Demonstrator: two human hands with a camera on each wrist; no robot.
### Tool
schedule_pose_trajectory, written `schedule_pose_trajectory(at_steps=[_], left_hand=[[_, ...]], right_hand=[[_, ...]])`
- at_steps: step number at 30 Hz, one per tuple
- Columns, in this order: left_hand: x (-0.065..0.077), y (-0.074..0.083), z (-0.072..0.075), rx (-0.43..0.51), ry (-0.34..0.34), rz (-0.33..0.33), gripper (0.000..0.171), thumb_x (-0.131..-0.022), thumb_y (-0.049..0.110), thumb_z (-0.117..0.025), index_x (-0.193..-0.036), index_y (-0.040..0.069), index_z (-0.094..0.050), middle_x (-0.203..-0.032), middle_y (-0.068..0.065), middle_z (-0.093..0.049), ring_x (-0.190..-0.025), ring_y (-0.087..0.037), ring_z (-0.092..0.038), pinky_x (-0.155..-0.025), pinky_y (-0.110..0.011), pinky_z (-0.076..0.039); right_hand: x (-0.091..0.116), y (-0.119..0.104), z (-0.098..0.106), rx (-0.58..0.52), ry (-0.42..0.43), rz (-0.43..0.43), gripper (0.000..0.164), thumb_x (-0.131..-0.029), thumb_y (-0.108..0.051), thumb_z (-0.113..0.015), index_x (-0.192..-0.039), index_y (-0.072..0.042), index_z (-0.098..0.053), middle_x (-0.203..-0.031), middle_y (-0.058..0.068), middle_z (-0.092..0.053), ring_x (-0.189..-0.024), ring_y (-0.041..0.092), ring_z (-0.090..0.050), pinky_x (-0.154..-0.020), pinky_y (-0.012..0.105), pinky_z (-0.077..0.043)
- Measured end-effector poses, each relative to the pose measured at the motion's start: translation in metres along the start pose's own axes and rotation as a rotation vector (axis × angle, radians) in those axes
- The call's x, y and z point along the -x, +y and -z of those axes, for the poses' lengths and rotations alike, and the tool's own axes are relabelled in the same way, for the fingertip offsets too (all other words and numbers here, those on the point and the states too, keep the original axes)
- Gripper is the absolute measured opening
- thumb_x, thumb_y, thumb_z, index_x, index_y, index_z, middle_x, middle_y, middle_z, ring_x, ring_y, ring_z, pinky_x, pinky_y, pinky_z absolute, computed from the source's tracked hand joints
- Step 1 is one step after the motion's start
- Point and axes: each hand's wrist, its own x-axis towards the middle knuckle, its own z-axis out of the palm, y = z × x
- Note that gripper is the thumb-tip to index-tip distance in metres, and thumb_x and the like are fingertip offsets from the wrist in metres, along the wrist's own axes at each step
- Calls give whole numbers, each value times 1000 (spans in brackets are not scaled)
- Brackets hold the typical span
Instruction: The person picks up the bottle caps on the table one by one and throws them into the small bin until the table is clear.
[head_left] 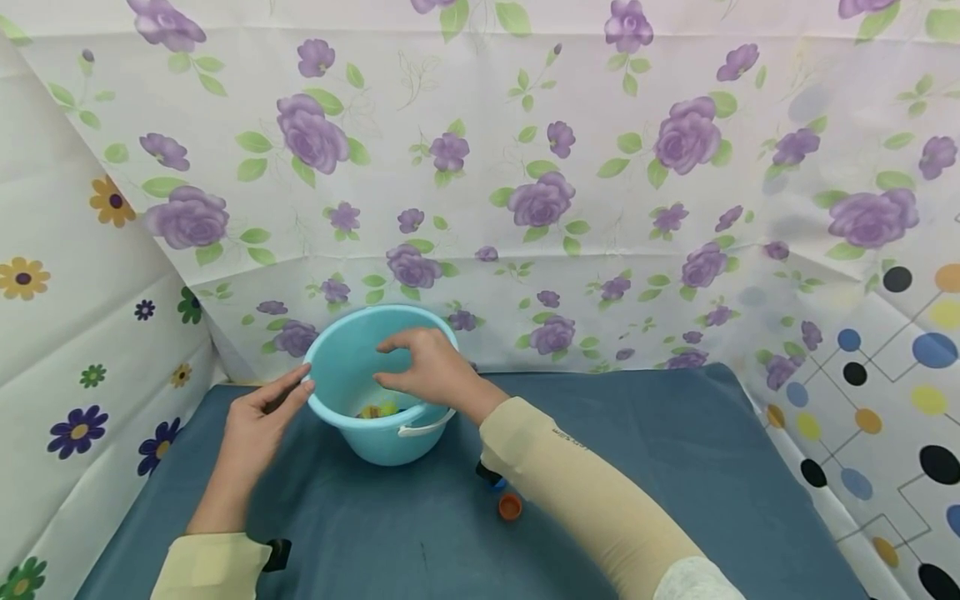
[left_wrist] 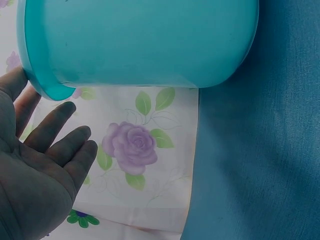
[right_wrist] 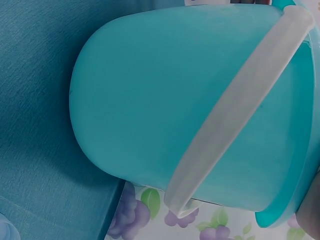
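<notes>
A light blue bucket stands upright near the back of the table, with small yellow and green pieces at its bottom. My left hand pinches the left side of its rim between thumb and index finger. In the left wrist view, that hand's other fingers extend away from the bucket wall. Over the bucket's mouth hovers my right hand, thumb and index finger spread apart with nothing visible between them. The white handle hangs down against the bucket's outside.
On the blue-covered table, a small orange-brown cap lies right of the bucket. Beside it, a blue object is partly hidden by the right sleeve. A flower-patterned sheet rises close behind the bucket.
</notes>
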Motion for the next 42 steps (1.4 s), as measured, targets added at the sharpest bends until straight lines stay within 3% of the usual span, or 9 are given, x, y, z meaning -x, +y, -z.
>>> schedule_pose_trajectory(at_steps=[14,21,30,36,42], left_hand=[[0,-1,-1,-5,5,-14,50,-86,59,-53,-132,39,-51,-141,-1,-49,-128,-24,-48,-98,-48,-45],[0,1,-2,-5,0,-2,50,-86,58,-53,-132,39,-50,-142,-1,-48,-129,-24,-47,-98,-47,-46],[1,2,-2,9,1,18,51,-85,60,-54,-132,40,-50,-142,1,-47,-130,-24,-46,-99,-48,-44],[1,2,-1,11,4,22,52,-86,59,-54,-134,39,-49,-143,-1,-46,-131,-25,-45,-99,-50,-44],[1,3,-3,7,9,26,51,-86,59,-54,-133,40,-50,-143,-1,-46,-131,-25,-45,-99,-51,-43]], right_hand=[[2,2,2,28,-22,9,41,-83,-43,-68,-121,-28,-62,-121,-12,-62,-115,7,-56,-88,23,-51],[11,8,11,77,42,35,43,-84,-44,-67,-123,-27,-61,-127,-11,-59,-120,7,-51,-96,26,-48],[42,32,41,182,189,96,46,-85,-41,-66,-126,-21,-60,-140,1,-49,-135,19,-40,-109,39,-37],[67,58,51,173,241,27,51,-84,-39,-68,-131,-21,-56,-142,0,-46,-136,18,-36,-108,45,-37],[96,82,53,279,175,-81,60,-85,-46,-65,-138,-26,-47,-150,1,-37,-143,24,-25,-112,59,-22]])
